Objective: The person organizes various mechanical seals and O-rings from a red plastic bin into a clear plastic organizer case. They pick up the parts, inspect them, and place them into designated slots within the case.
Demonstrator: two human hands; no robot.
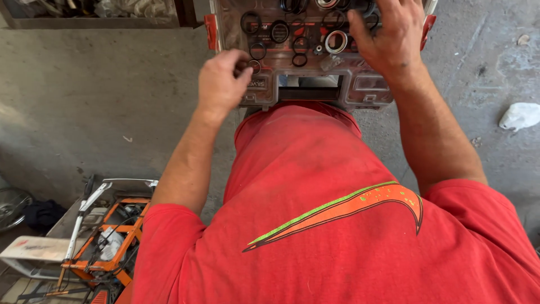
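Note:
A clear plastic organiser case (365, 90) with red side latches lies in front of me, holding several black rubber rings (279, 31) and a metal bearing ring (336, 41). My left hand (220, 84) hovers over the case's near left corner with fingers curled and pinched around a small black ring (254, 65). My right hand (391, 36) is spread flat over the right side of the case, fingertips among the rings. My red shirt fills the lower middle of the view.
Bare grey concrete floor lies all around. A white crumpled rag (520, 115) lies at the right. At lower left sits an orange metal frame with tools (107, 236) and a white board. A dark shelf with clutter (95, 11) is at top left.

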